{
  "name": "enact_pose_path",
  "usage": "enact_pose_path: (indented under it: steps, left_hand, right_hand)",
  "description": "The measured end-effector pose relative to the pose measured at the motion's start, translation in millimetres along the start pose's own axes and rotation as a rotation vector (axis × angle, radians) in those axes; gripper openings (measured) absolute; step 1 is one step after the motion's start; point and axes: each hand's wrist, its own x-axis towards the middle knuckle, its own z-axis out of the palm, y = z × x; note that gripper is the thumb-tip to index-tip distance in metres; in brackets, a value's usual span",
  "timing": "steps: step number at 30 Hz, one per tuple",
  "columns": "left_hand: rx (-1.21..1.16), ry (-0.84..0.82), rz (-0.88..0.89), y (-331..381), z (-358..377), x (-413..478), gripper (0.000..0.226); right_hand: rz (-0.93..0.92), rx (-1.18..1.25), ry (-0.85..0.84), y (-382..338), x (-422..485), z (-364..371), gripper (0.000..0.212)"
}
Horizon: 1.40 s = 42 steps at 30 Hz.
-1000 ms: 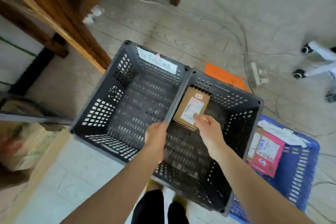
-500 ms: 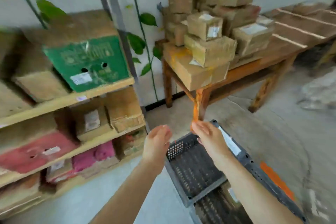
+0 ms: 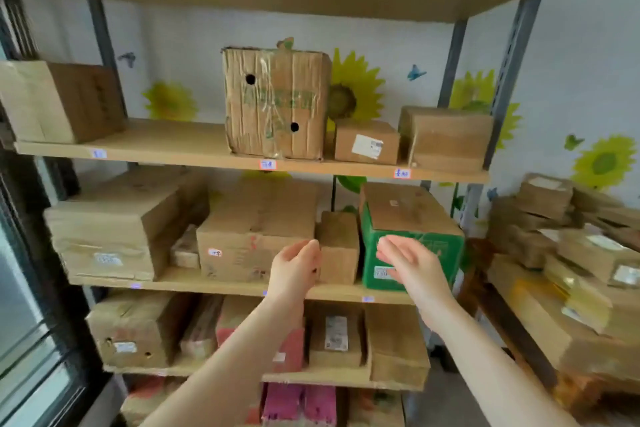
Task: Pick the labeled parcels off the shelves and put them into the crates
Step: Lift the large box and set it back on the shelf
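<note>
I face a shelf unit (image 3: 242, 159) loaded with cardboard parcels. My left hand (image 3: 296, 265) is raised and empty, fingers loosely curled, at the left side of a small narrow brown parcel (image 3: 339, 246) on the middle shelf. My right hand (image 3: 410, 262) is open and empty in front of a green box (image 3: 412, 239) to the right of that parcel. A large brown box (image 3: 256, 229) stands left of the small parcel. One shelf higher sit a worn box with holes (image 3: 275, 102) and a small labeled parcel (image 3: 367, 142). No crates are in view.
More parcels fill the lower shelves, including a labeled one (image 3: 335, 334) and pink ones (image 3: 298, 406). A wooden table (image 3: 519, 329) at the right carries a pile of boxes (image 3: 568, 246). A dark glass door frame (image 3: 38, 288) borders the left.
A second ago my hands let go of a labeled parcel in the dark crate on the floor. My view then swung up to the shelves, and both empty hands rose to the middle shelf.
</note>
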Motion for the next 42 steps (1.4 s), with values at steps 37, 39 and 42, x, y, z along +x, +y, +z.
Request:
enact_pose_path:
  steps: [37, 39, 42]
  left_hand:
    - [0.437, 0.008, 0.71, 222.1, -96.9, 234.1, 0.031]
    - [0.391, -0.039, 0.731, 221.0, -111.0, 226.4, 0.045]
    - [0.385, -0.071, 0.773, 227.3, -135.5, 207.3, 0.064]
  right_hand:
    - [-0.388, 0.139, 0.326, -215.5, 250.0, 143.7, 0.017]
    - [-0.395, 0.161, 0.319, -216.3, 236.8, 149.9, 0.017]
    - [-0.375, 0.224, 0.304, -221.0, 215.1, 166.7, 0.012]
